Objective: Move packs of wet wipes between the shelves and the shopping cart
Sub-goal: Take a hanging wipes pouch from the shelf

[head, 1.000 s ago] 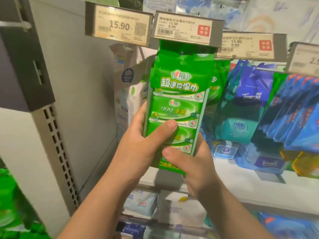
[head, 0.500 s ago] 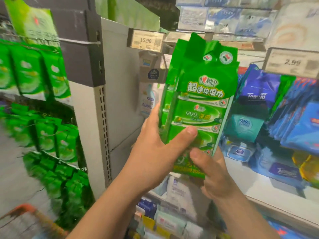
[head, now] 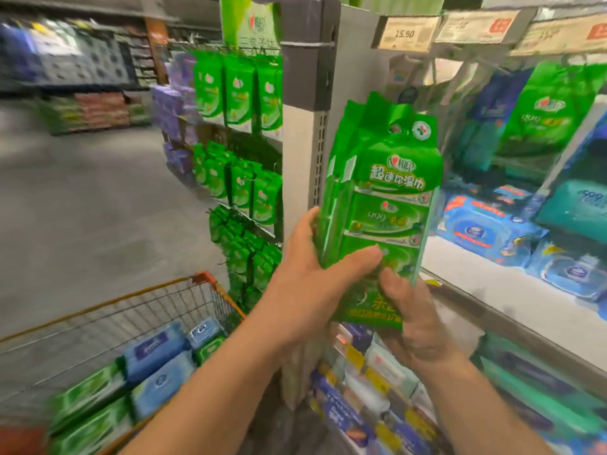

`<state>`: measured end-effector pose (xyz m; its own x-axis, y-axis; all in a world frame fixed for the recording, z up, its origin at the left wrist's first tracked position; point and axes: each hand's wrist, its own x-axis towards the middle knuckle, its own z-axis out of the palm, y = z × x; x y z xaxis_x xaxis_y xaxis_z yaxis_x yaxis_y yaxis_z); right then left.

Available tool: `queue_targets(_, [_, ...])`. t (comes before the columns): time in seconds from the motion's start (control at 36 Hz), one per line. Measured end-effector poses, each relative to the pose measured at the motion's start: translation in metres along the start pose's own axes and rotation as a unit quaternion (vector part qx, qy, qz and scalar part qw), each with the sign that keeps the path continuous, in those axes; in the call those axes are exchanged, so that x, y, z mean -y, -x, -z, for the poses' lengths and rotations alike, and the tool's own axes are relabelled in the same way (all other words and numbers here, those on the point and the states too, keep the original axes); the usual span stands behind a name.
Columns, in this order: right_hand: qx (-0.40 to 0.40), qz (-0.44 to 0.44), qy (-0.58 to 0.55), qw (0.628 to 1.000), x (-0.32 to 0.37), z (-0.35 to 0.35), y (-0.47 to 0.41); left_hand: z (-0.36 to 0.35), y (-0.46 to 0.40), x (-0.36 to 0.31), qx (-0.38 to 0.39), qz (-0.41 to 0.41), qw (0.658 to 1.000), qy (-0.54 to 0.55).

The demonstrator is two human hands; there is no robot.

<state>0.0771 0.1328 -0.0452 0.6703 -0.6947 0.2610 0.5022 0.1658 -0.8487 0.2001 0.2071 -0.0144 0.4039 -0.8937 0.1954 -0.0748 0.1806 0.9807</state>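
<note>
Head view: the left hand (head: 315, 284) grips the green wipes packs (head: 384, 205) from the left side, thumb across the front, while the right hand (head: 415, 320) pinches their bottom edge — the bundle stands upright in the air, in front of the shelf post (head: 300, 159). Down to the left sits the shopping cart (head: 131, 297), holding blue and green packs. Price tags (head: 405, 34) hang above the right-hand shelves (head: 492, 284).

— Left hand (head: 315, 284)?
— I read it raised, forearm reaching up from lower left, thumb across the green wet wipes pack (head: 384, 205).
— Right hand (head: 417, 320)?
— Below it, fingers curled, gripping the pack's bottom edge.
</note>
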Motion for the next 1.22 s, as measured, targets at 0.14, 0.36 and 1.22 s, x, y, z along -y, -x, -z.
queue_targets(0.14, [0.043, -0.063, -0.056, 0.996, -0.024, -0.039, -0.007, 0.044, 0.021, -0.008, -0.066, 0.025, 0.992, 0.103])
queue_targets(0.36, [0.094, -0.139, -0.027, 0.985, -0.079, -0.109, -0.026, 0.129, 0.047, 0.005, -0.11, 0.033, 0.975, 0.19])
queue_targets(1.22, [0.048, -0.379, -0.077, 0.921, -0.364, -0.328, -0.065, 0.486, 0.168, 0.118, -0.431, 0.098, 0.87, 0.217])
